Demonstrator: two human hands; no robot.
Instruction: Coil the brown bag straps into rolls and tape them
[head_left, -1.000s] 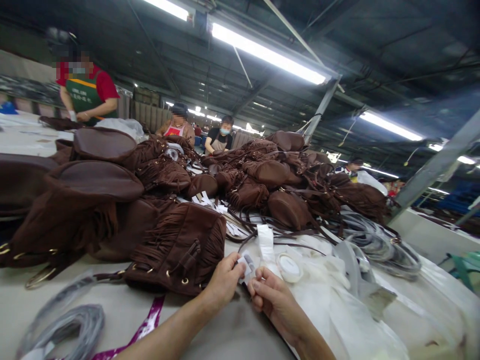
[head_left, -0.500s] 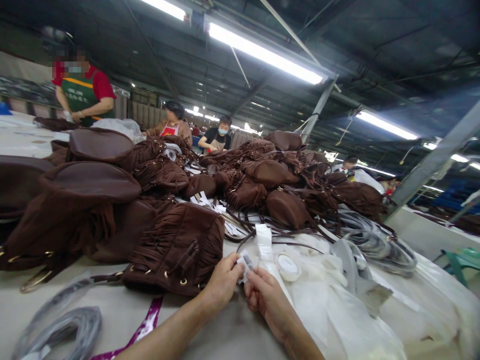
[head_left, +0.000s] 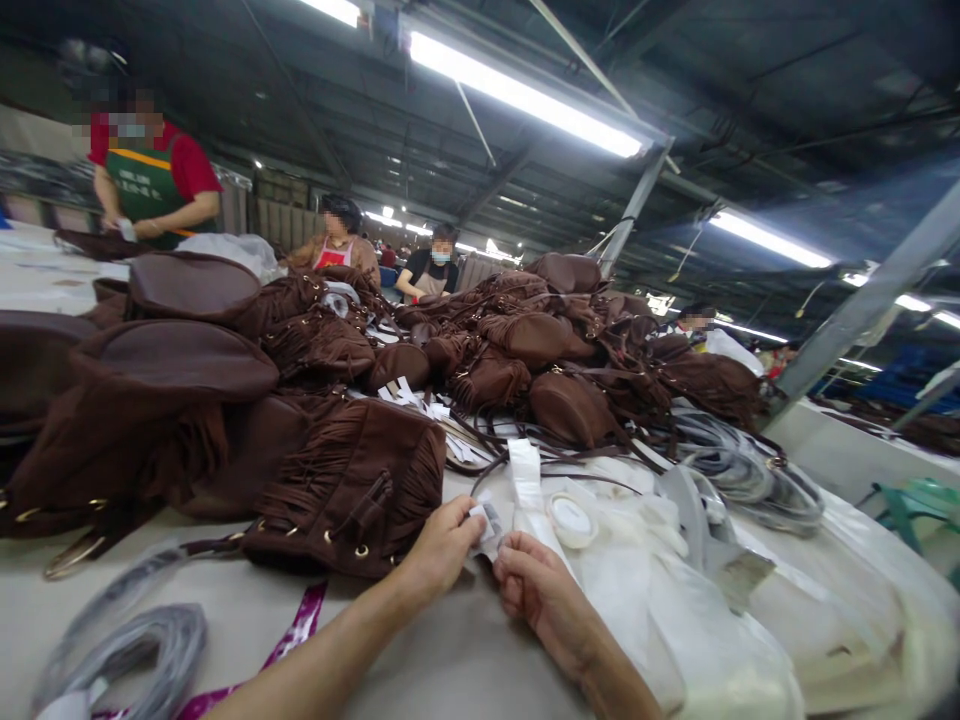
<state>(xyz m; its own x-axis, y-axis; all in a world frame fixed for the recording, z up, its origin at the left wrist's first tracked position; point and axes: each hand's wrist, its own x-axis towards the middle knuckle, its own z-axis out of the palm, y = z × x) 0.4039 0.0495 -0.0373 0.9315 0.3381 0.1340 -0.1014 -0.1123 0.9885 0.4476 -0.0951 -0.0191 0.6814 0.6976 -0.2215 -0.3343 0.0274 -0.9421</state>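
My left hand (head_left: 441, 552) and my right hand (head_left: 541, 594) meet low in the middle of the view, both pinched on a small white label (head_left: 486, 524) with dark print. Just left of my left hand lies a brown fringed bag (head_left: 352, 485) with gold eyelets. A white strip of labels (head_left: 525, 472) and a roll of clear tape (head_left: 571, 518) lie just beyond my right hand. Pale dust bags (head_left: 675, 620) spread under and to the right of my right hand.
A big heap of brown fringed bags (head_left: 525, 350) covers the table's far side. Grey coiled cords (head_left: 127, 650) lie front left, more coils (head_left: 757, 480) at right. A purple ribbon (head_left: 292, 640) lies by my left forearm. Several other people (head_left: 150, 180) work at tables behind.
Both hands keep their pinch on the label and have shifted slightly, with the right hand a bit lower. The view has drifted a little.
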